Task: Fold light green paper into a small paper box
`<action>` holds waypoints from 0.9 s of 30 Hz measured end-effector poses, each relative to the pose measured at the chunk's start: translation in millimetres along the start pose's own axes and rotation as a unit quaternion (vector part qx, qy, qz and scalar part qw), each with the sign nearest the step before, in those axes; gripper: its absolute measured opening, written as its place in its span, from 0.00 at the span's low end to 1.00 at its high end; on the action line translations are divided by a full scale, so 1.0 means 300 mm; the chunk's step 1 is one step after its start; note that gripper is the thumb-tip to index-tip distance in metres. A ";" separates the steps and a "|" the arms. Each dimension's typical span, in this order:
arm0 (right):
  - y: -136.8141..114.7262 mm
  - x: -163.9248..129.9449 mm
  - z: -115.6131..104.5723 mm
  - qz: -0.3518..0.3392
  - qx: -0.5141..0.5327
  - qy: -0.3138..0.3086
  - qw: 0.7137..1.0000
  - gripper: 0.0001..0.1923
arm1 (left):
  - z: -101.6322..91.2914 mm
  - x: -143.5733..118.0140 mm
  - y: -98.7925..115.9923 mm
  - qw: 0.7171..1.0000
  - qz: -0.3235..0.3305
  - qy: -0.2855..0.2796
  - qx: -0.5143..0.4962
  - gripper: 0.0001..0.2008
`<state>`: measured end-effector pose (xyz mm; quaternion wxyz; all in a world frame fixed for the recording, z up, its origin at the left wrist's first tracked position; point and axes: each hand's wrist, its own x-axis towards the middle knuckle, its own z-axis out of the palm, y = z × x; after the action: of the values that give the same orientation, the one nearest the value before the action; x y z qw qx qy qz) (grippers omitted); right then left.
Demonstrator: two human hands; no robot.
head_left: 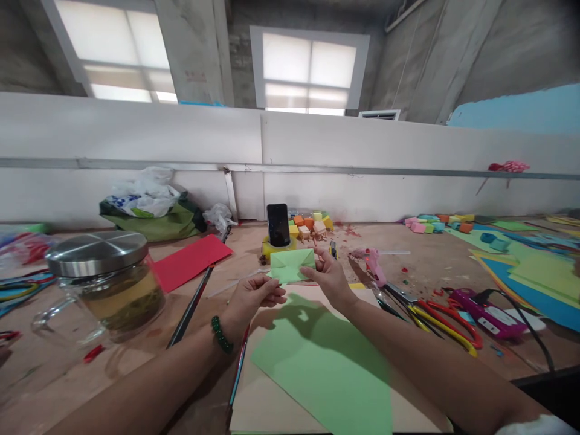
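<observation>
A small piece of folded light green paper [290, 261] is held up between both hands, its creases running in from the upper corners. My left hand [256, 296], with a dark green bead bracelet at the wrist, pinches its lower left corner. On the right edge, my right hand [333, 278] grips the paper between thumb and fingers. Below the hands lies a larger green sheet [326, 362], set at an angle on a pale beige board or pad [267, 402]. Shadows of the hands fall across that sheet.
A glass teapot [113, 290] and red paper [194, 263] lie left. Behind the hands, a phone [278, 223] stands near several paper cubes [312, 226]. Rightward are a pink glue gun [375, 266], scissors [446, 320] and a purple device [487, 313] with a black cable.
</observation>
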<state>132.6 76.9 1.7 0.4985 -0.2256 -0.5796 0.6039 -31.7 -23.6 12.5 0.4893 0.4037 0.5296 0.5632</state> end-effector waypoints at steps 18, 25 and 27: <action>-0.008 -0.004 -0.003 -0.018 -0.011 -0.004 1.000 0.26 | -0.010 -0.014 0.005 0.999 0.034 -0.015 0.010 0.22; -0.016 -0.017 0.007 -0.018 -0.014 -0.015 1.000 0.26 | -0.008 -0.009 0.015 0.999 0.023 -0.019 0.019 0.26; -0.019 -0.024 0.013 -0.015 -0.015 -0.024 0.999 0.26 | -0.008 -0.006 0.011 0.999 0.023 0.001 0.027 0.25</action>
<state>134.1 67.9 5.9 0.4899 -0.2099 -0.6037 0.5928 -34.1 -25.7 15.5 0.4645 0.4289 0.5356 0.5598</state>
